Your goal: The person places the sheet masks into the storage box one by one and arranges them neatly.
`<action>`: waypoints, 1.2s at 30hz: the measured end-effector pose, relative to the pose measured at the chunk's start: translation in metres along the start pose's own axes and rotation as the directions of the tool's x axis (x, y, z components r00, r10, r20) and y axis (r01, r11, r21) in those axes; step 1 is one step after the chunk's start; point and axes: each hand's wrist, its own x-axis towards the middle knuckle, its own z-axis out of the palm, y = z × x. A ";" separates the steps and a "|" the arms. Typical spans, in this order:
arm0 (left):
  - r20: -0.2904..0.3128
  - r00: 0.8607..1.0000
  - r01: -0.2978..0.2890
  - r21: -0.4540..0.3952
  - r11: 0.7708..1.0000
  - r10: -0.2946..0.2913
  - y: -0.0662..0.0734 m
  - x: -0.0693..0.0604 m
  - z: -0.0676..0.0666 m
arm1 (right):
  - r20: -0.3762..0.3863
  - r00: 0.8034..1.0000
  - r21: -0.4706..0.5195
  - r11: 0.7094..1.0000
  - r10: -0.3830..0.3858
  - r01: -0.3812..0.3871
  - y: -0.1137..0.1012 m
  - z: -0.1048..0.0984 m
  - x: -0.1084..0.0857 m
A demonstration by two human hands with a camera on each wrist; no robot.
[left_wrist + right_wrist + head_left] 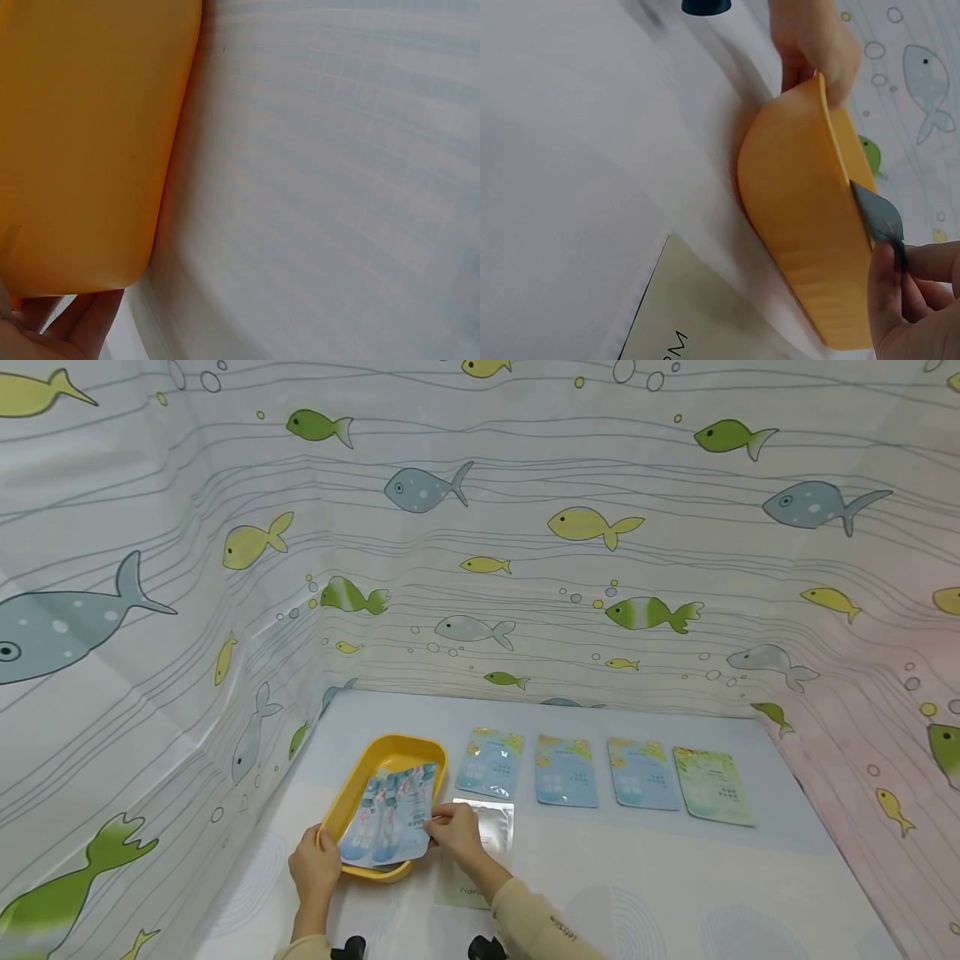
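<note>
Packet [408, 817] extends left from right hand [457, 831], which pinches its edge

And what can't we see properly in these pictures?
Head view: part of the yellow tray, hidden by blue packets.
Head view: writing on the green packet, too small.
Head view: part of the silver packet, behind the right hand.
Left wrist view: part of the left hand, cut off by the picture's edge.

Yellow tray [405, 742], blue packets [404, 818] overlapping, slanted

Fish-print backdrop [540, 593] behind pale tabletop [570, 860]; two black objects [487, 948] at head view's bottom.
</note>
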 end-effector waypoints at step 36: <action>0.024 0.999 0.026 0.009 1.000 -0.026 -0.001 0.001 0.000 | -0.003 0.991 -0.383 0.916 -0.133 0.122 -0.002 0.020 0.004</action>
